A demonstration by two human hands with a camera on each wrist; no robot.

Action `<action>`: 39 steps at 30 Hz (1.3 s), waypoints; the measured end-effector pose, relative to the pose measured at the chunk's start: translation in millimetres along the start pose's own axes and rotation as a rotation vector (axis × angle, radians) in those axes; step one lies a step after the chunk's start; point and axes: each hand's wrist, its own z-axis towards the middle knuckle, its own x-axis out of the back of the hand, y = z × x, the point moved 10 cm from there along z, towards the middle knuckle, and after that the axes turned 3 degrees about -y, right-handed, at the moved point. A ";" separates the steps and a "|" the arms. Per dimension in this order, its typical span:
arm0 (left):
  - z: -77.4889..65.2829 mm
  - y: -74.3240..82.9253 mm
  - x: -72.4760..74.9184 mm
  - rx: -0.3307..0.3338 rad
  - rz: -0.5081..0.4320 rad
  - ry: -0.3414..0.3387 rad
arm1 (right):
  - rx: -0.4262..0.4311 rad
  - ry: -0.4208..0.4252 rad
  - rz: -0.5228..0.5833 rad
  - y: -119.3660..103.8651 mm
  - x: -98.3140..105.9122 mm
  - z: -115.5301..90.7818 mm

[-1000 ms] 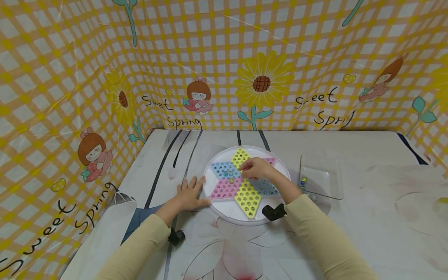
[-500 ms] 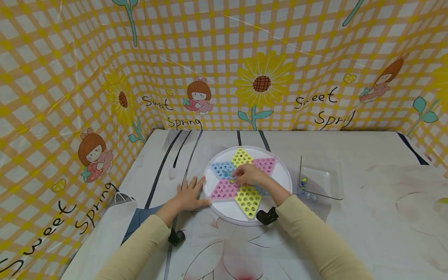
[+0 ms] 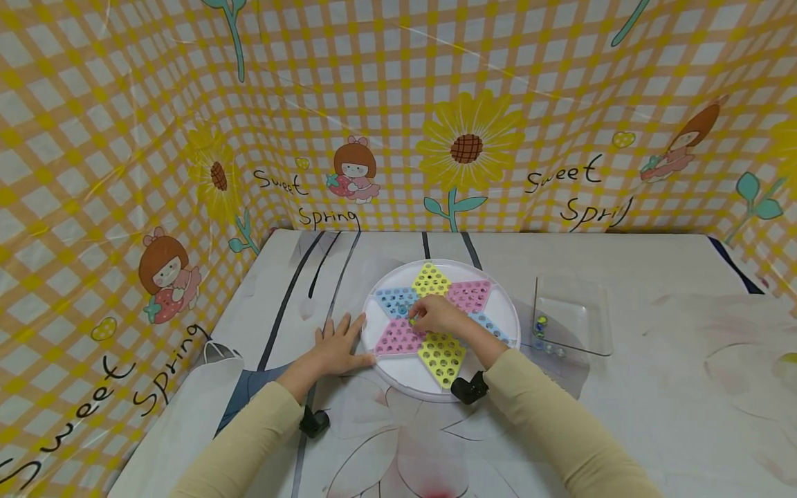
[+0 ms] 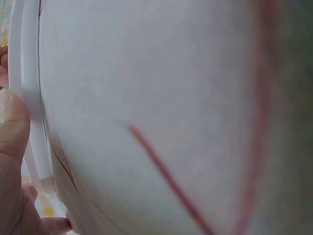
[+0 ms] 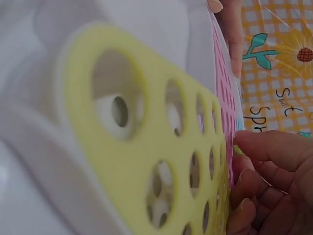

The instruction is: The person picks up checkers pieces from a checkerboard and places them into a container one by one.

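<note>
- Right hand (image 3: 438,315) pinches a marble (image 5: 238,151), mostly hidden.
- Left hand (image 3: 336,350), spread, touches the game board (image 3: 398,371); wrist view crops it.
- Patterned white tabletop (image 3: 679,387); gingham cloth (image 3: 392,90) behind.

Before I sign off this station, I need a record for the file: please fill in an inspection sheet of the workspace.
Surface: white tablecloth, printed with dark lines.
Job's things: round Chinese checkers board, a yellow-green marble left of its centre; clear square tray, marbles at its left edge.
Clutter: nothing seen.
Left hand: rests at the board's left rim, fingers spread.
Right hand: fingertips at the yellow-green marble; whether they pinch it is unclear.
Cables: nothing seen.
Surroundings: yellow-checked, sunflower-printed sheet behind and at the sides.
</note>
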 end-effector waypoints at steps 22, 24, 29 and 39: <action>-1.5 -1.0 0.4 -0.039 -0.053 0.017 | 0.013 -0.006 0.016 -11.2 22.8 -11.5; -1.4 -0.5 0.8 -0.031 -0.044 0.016 | 0.010 0.002 0.011 -11.3 26.3 -11.9; -0.4 0.5 0.9 0.000 -0.009 0.003 | 0.021 0.008 -0.017 -14.6 34.6 -14.3; -0.7 0.8 0.4 -0.005 -0.010 -0.003 | 0.052 0.024 0.000 -15.9 53.1 -21.5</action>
